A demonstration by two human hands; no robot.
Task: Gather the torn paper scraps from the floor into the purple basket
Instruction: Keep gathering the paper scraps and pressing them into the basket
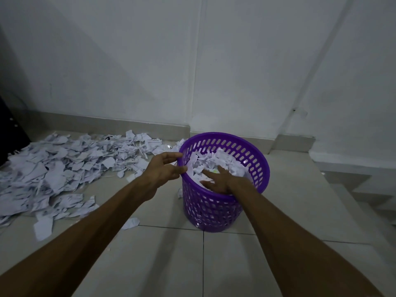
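One purple basket (222, 202), upright on the tiled floor (278, 264), near the corner of the white wall (192, 61). Landmark for all positions below.

Two hands in view, both bare, forearms reaching in from the bottom of the frame.

Left hand (165, 168): at the basket's left rim, fingers (173, 155) loosely spread and only slightly bent, tips touching or just at the rim edge. Nothing visibly held. Actual contact with the rim cannot be settled.

Right hand (216, 181): inside the basket mouth, palm down, fingers straight and spread wide, lying flat on the paper fill (216, 160). Nothing pinched.

Paper scraps, not countable:
- one heap filling the basket close to the rim;
- one large scattered pile (60, 168) on the floor left of the basket, running toward the wall skirting;
- three stray pieces picked out singly: one (131, 223) just left of the basket's base, one larger (43, 229) farther left, one small (180, 192) touching the basket's left side.

Hidden or unclear:
- pile cut off by the left frame edge; its extent is unknown;
- dark object (10, 125) at the far left, partly out of frame, not identifiable;
- depth of paper seen only as white through the basket's slots;
- printing on the scraps too small to read;
- dim light, the basket's right side blurred.
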